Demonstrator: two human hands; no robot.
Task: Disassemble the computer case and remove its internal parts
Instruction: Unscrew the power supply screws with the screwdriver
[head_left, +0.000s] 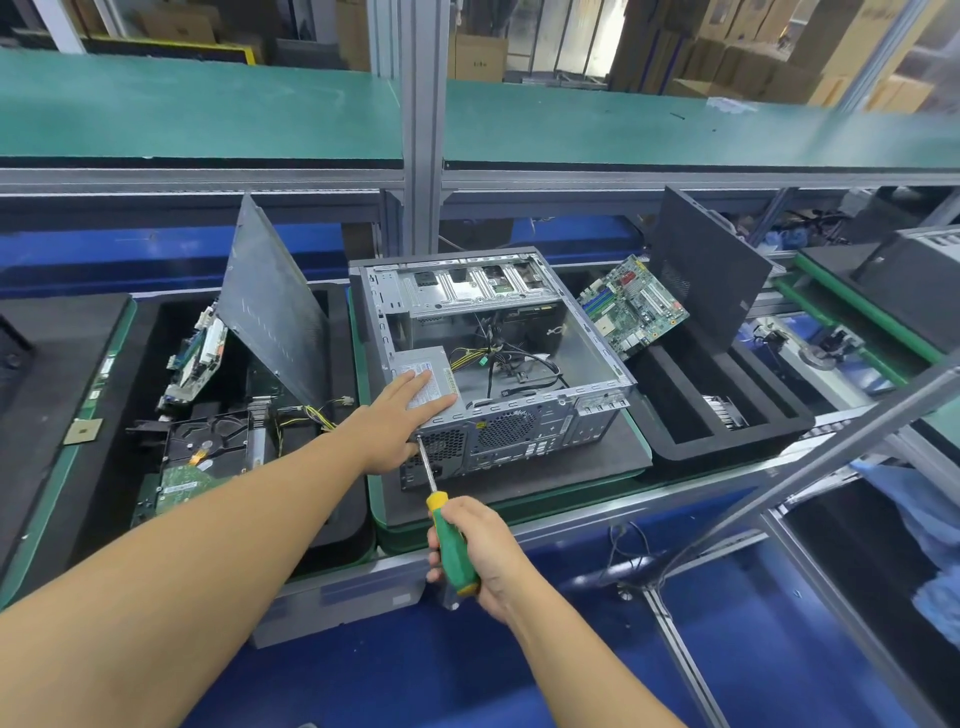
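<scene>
The computer case (519, 431) lies open on a black mat (571, 470), centre. Our left hand (402, 415) presses flat on the power supply (421, 358), likely steadying it. Our right hand (488, 551) grips a screwdriver (451, 530), its tip at the case's near-left corner.

Open-topped computer case (519, 431): bare floor at right, cables (498, 358) (black, yellow) beside the power supply (431, 358).

The screwdriver (453, 551) has a green handle with yellow ends; the computer case (519, 431) is silver-grey, its rear perforated with mesh holes; the power supply (436, 358) is grey with a white label; the motherboard (635, 306) is green
</scene>
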